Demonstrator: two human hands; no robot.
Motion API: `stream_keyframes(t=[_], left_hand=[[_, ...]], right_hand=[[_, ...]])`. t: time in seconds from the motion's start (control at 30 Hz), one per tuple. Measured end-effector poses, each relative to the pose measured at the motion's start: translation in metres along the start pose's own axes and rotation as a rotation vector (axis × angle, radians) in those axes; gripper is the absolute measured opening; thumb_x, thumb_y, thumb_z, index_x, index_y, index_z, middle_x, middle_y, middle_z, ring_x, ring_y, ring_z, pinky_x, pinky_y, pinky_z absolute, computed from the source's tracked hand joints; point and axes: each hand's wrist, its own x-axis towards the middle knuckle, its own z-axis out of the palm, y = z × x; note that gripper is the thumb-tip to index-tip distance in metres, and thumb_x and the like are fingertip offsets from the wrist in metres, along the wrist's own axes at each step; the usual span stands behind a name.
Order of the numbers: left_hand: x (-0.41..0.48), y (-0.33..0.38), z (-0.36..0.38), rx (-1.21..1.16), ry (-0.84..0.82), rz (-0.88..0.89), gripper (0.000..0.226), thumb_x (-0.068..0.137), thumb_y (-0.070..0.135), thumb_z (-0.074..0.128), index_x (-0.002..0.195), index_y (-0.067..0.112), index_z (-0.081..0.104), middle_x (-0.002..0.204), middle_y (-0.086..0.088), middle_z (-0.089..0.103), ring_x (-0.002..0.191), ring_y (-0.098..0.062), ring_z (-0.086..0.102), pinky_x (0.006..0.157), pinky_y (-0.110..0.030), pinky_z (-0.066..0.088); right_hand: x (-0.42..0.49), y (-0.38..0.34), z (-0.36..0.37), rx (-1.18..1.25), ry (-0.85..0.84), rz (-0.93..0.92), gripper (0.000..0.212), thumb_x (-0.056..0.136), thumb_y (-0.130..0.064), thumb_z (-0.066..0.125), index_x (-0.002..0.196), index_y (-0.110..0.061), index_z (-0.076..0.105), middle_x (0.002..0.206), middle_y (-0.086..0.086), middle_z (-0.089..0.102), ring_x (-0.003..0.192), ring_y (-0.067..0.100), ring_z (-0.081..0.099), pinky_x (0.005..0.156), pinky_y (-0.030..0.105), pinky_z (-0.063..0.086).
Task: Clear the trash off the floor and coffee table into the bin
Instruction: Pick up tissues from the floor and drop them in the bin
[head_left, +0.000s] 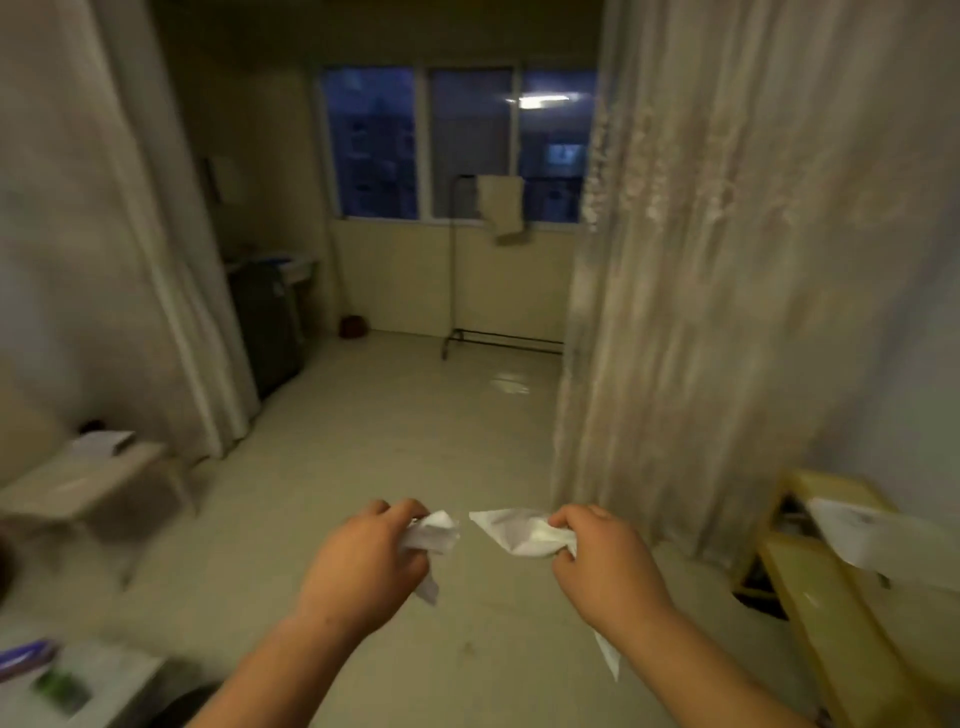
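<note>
Two bare hands reach out over the floor, each with one piece of crumpled white paper. The left hand (363, 558) has its fingers curled tight round the left paper wad (432, 535), a corner of which pokes out below the palm. The right hand (602, 556) pinches closed on the right paper wad (514, 532), whose pointed end sticks out toward the other hand; a thin white strip hangs down under that wrist. The two wads are near each other but apart, both held in the air above the pale floor (395, 447).

At the lower left corner sits a white surface (93, 675) with blurred purple and green items on it; I cannot tell what they are. On the right stands one yellow wooden bench or low table (826, 592), with one white sheet (878, 530) lying across its top. On the left is one small pale side table (88, 483) with a box-like thing on it.

Two pale curtains frame the way through: one left curtain (130, 234), one right curtain (727, 260). Beyond them the floor is shiny in one spot. One metal rack (498, 343) stands by the far wall with one cloth (501, 208) draped on it. One dark cabinet (270, 322) is on the left, and one small reddish object (353, 326) sits on the floor by the wall. The window (467, 145) has three panes, dark blue outside.
</note>
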Motion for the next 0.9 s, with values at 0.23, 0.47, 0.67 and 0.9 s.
stream_keyframes(t=[0.23,0.47,0.67,0.9], left_hand=[[-0.169,-0.138,-0.118,0.120,0.222,-0.368,0.036,0.079,0.042,0.060,0.114,0.039,0.057,0.099,0.008,0.060,0.090,-0.019,0.062,0.075,-0.032,0.048],[-0.412,-0.249,-0.239,0.220,0.358,-0.695,0.037,0.080,0.038,0.057,0.117,0.038,0.056,0.104,0.008,0.060,0.094,-0.017,0.060,0.074,-0.031,0.044],[-0.602,-0.298,-0.306,0.286,0.425,-0.964,0.036,0.076,0.037,0.054,0.112,0.039,0.056,0.097,0.012,0.057,0.090,-0.014,0.058,0.070,-0.032,0.044],[-0.711,-0.334,-0.336,0.282,0.497,-1.182,0.032,0.075,0.034,0.055,0.107,0.035,0.060,0.098,0.008,0.062,0.093,-0.018,0.059,0.078,-0.038,0.051]], right_hand=[[-0.055,-0.191,0.092,0.037,-0.195,-0.315,0.027,0.074,-0.020,0.059,0.098,-0.030,0.065,0.099,-0.008,0.067,0.089,0.017,0.063,0.072,0.031,0.049],[-0.202,-0.411,0.182,0.186,-0.421,-0.618,0.025,0.075,-0.021,0.063,0.099,-0.030,0.065,0.099,-0.008,0.067,0.088,0.015,0.062,0.077,0.031,0.051],[-0.352,-0.546,0.248,0.273,-0.682,-0.812,0.028,0.081,-0.024,0.065,0.106,-0.034,0.063,0.100,-0.015,0.064,0.089,0.004,0.060,0.082,0.031,0.056],[-0.448,-0.642,0.298,0.262,-0.819,-1.000,0.035,0.078,-0.023,0.063,0.111,-0.032,0.063,0.102,-0.008,0.068,0.091,0.014,0.062,0.077,0.034,0.055]])
